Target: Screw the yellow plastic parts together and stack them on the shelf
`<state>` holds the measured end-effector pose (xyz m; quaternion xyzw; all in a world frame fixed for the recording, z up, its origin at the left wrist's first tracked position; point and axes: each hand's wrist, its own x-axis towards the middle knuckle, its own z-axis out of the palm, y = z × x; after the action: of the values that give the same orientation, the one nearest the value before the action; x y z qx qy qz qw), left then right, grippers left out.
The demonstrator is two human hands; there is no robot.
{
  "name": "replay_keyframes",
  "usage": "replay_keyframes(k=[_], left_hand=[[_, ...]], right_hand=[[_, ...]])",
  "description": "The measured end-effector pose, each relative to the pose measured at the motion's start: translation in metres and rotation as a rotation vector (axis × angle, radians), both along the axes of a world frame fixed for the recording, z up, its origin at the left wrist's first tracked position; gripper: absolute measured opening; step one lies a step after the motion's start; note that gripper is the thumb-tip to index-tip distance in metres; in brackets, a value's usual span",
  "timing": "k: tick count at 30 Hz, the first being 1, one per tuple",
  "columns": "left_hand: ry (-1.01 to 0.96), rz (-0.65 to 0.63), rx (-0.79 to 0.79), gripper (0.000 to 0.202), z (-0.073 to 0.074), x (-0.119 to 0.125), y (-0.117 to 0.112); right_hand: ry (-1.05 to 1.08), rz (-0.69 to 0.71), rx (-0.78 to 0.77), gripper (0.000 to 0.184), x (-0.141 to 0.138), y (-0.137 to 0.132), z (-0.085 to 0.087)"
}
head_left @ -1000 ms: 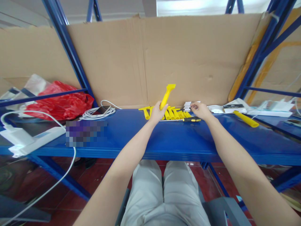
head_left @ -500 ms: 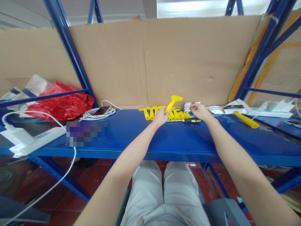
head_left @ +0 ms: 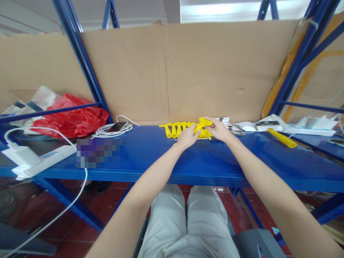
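A yellow plastic scraper [head_left: 205, 122] with a wide flat head is held between my two hands above the bench. My left hand [head_left: 187, 137] is closed round its handle. At the head's right edge, the fingers of my right hand [head_left: 218, 129] pinch it; anything small between them is hidden. Beneath and to the left lie several more yellow scrapers [head_left: 168, 131] in a row, partly covered by my hands. A thin screwdriver shaft [head_left: 205, 139] shows in front of them. Behind my right hand are small white pieces [head_left: 225, 120].
On the blue bench [head_left: 150, 157], a yellow tube [head_left: 282, 138] and white packets [head_left: 268, 123] lie at right. To the left are a coiled white cable [head_left: 113, 130], a red plastic bag [head_left: 71, 116] and a power strip [head_left: 48, 161]. Cardboard [head_left: 201, 71] stands behind.
My right hand has moved left from the small white pieces to the scraper's head. My left hand has lowered the scraper slightly and tilted it to the right.
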<state>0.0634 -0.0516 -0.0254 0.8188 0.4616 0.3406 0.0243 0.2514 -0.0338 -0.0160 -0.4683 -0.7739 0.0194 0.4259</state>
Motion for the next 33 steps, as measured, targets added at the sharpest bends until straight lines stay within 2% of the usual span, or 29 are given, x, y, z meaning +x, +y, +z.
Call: replay_keyframes(k=[10, 16, 18, 20, 25, 27, 30, 33], left_hand=[[-0.022, 0.076, 0.051, 0.025, 0.002, -0.005, 0.005], [-0.014, 0.095, 0.037, 0.025, 0.003, -0.006, 0.004], [-0.013, 0.106, 0.026, 0.026, 0.003, -0.006, 0.004], [-0.015, 0.116, 0.013, 0.025, 0.003, -0.006, 0.004], [-0.022, 0.111, 0.011, 0.024, 0.0, -0.006, 0.008], [-0.025, 0.105, 0.012, 0.024, -0.001, -0.006, 0.009], [-0.031, 0.098, 0.01, 0.024, -0.003, -0.005, 0.01], [-0.035, 0.093, 0.013, 0.024, -0.004, -0.005, 0.01]], right_hand=[[-0.118, 0.116, 0.057, 0.067, -0.021, -0.006, -0.01], [-0.161, 0.112, 0.015, 0.071, -0.01, -0.001, -0.01], [-0.154, 0.032, 0.002, 0.068, 0.001, 0.002, -0.008], [-0.151, -0.106, 0.007, 0.062, 0.015, 0.006, -0.006], [-0.193, -0.622, -0.142, 0.041, 0.056, 0.001, 0.002], [-0.177, -0.775, -0.231, 0.036, 0.068, -0.005, 0.004], [-0.137, -0.864, -0.351, 0.03, 0.077, -0.01, 0.004], [-0.096, -0.826, -0.468, 0.025, 0.08, -0.005, 0.0]])
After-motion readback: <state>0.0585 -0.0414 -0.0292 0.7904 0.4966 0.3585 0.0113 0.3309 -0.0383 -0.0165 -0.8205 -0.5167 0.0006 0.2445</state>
